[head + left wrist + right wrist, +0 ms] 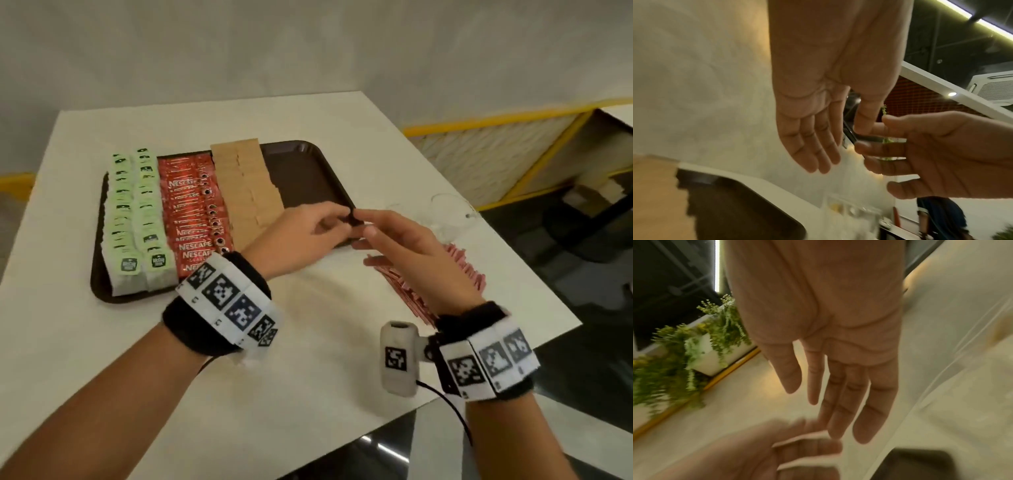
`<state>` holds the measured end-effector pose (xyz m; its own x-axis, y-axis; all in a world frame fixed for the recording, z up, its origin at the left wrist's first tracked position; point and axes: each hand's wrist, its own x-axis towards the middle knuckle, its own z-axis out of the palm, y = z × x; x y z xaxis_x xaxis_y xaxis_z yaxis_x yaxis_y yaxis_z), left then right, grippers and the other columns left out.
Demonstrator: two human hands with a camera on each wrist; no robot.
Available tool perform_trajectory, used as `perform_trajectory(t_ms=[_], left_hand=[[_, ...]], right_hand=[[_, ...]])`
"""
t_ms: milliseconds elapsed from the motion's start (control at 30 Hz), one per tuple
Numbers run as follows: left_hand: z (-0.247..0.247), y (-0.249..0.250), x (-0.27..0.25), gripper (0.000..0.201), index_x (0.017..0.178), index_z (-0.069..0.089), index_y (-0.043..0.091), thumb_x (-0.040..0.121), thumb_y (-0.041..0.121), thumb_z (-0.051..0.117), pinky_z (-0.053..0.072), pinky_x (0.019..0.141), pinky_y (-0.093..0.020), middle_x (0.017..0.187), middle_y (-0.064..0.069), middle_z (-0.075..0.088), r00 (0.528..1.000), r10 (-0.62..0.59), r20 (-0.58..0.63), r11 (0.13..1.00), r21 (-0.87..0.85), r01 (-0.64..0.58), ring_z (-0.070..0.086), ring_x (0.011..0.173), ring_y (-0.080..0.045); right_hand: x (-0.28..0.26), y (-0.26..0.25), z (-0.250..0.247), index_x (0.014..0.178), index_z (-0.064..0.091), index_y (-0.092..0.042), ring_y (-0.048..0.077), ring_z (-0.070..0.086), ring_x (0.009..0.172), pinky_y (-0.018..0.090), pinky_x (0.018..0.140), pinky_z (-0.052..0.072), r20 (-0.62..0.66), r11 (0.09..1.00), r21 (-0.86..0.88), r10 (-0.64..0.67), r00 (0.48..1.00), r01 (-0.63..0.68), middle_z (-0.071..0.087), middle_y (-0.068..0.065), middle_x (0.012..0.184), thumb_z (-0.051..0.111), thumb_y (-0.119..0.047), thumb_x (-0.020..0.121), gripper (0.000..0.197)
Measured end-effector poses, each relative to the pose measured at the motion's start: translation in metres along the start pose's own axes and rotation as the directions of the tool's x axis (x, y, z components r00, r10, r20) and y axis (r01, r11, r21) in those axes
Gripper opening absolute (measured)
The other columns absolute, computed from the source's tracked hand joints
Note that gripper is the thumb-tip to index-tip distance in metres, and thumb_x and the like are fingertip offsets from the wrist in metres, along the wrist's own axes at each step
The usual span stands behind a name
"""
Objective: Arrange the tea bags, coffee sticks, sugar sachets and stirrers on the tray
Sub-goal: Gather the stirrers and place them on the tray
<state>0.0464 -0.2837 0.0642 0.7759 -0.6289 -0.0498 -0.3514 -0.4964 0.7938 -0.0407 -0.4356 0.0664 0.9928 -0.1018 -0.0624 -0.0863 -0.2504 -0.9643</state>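
Both hands are meeting over the near right edge of the brown tray, which is sitting on the white bench. The left hand is pinching a small dark item between thumb and forefinger — too small and blurred to identify — with its other fingers lying loosely extended. The right hand is reaching in with fingers mostly straight and slightly spread, its fingertips touching the same dark item. On the tray, two columns of green tea bags are lying at the left, a column of red coffee sticks just beside them, then brown sugar sachets — the right part of the tray is showing bare. A pile of pink sachets is lying on the bench under the right hand, off the tray.
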Motion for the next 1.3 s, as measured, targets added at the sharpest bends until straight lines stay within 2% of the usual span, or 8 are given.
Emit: perform_trajectory(t_ms=[100,167,300,467,633,833,1100,1300], left_hand=[[0.051,0.012,0.004,0.042,0.132,0.051,0.018,0.095,0.036,0.05,0.039,0.085,-0.017,0.125,0.003,0.058,0.982,-0.049,0.185,0.995,0.092,0.032,0.055,0.112,-0.012],[0.079,0.016,0.011,0.042,0.132,0.051,0.015,0.095,0.036,0.05,0.038,0.087,-0.022,0.127,-0.001,0.056,0.969,-0.073,0.236,0.991,0.124,0.045,0.052,0.117,-0.017],[0.125,0.028,0.037,0.045,0.13,0.051,0.014,0.092,0.038,0.052,0.041,0.093,-0.031,0.125,-0.01,0.055,0.968,-0.084,0.236,0.986,0.158,0.047,0.051,0.117,-0.027],[0.165,0.05,0.073,0.052,0.132,0.046,0.015,0.088,0.042,0.055,0.037,0.101,-0.039,0.13,-0.016,0.044,0.964,-0.152,0.219,0.941,0.332,0.073,0.041,0.124,-0.032],[0.192,0.058,0.093,0.066,0.131,0.044,0.013,0.081,0.052,0.061,0.037,0.097,-0.043,0.132,-0.013,0.039,0.955,-0.237,0.181,0.842,0.528,0.109,0.036,0.124,-0.032],[0.2,0.064,0.095,0.067,0.131,0.041,0.005,0.085,0.05,0.058,0.038,0.096,-0.042,0.131,-0.016,0.037,0.963,-0.229,0.142,0.781,0.617,0.095,0.038,0.122,-0.033],[0.199,0.061,0.087,0.042,0.134,0.033,0.001,0.095,0.017,0.041,0.036,0.098,-0.042,0.135,-0.018,0.034,0.97,-0.223,0.101,0.78,0.615,0.115,0.037,0.123,-0.034],[0.189,0.059,0.073,0.041,0.133,0.033,0.004,0.095,0.016,0.04,0.035,0.095,-0.037,0.13,-0.015,0.035,0.993,-0.108,0.055,0.834,0.548,0.06,0.04,0.116,-0.03]], right_hand=[[-0.034,0.031,-0.05,0.115,0.062,-0.023,0.011,0.065,0.089,0.028,0.078,0.052,-0.206,0.985,-0.048,0.153,0.966,-0.166,0.07,-0.001,0.099,0.052,-0.022,0.094,0.024],[-0.042,0.058,-0.082,0.115,0.062,-0.018,0.016,0.063,0.087,0.034,0.079,0.053,-0.344,0.941,-0.094,0.274,0.898,-0.324,0.067,0.004,0.098,0.053,-0.025,0.093,0.025],[-0.035,0.096,-0.121,0.12,0.057,-0.006,0.024,0.064,0.089,0.04,0.078,0.056,-0.392,0.847,-0.098,0.45,0.802,-0.523,0.063,0.012,0.107,0.054,-0.029,0.093,0.036],[-0.024,0.105,-0.134,0.121,0.052,-0.001,0.018,0.059,0.075,0.032,0.063,0.055,-0.314,0.866,0.11,0.495,0.81,-0.487,0.057,0.009,0.09,0.049,-0.019,0.097,0.031],[-0.016,0.111,-0.137,0.123,0.047,-0.003,0.018,0.058,0.071,0.028,0.058,0.056,-0.238,0.856,0.213,0.513,0.825,-0.471,0.055,0.012,0.091,0.044,-0.01,0.098,0.026],[-0.011,0.123,-0.133,0.117,0.049,-0.007,0.016,0.061,0.07,0.029,0.065,0.056,-0.177,0.86,0.278,0.483,0.857,-0.428,0.063,0.01,0.09,0.046,-0.001,0.093,0.024],[-0.006,0.138,-0.129,0.102,0.05,-0.005,0.018,0.06,0.07,0.029,0.066,0.055,-0.17,0.854,0.406,0.421,0.891,-0.326,0.06,0.012,0.083,0.05,-0.016,0.096,0.013],[-0.003,0.138,-0.126,0.109,0.054,-0.004,0.016,0.061,0.077,0.027,0.068,0.053,-0.156,0.85,0.45,0.377,0.913,-0.274,0.061,0.007,0.086,0.06,-0.039,0.087,0.042]])
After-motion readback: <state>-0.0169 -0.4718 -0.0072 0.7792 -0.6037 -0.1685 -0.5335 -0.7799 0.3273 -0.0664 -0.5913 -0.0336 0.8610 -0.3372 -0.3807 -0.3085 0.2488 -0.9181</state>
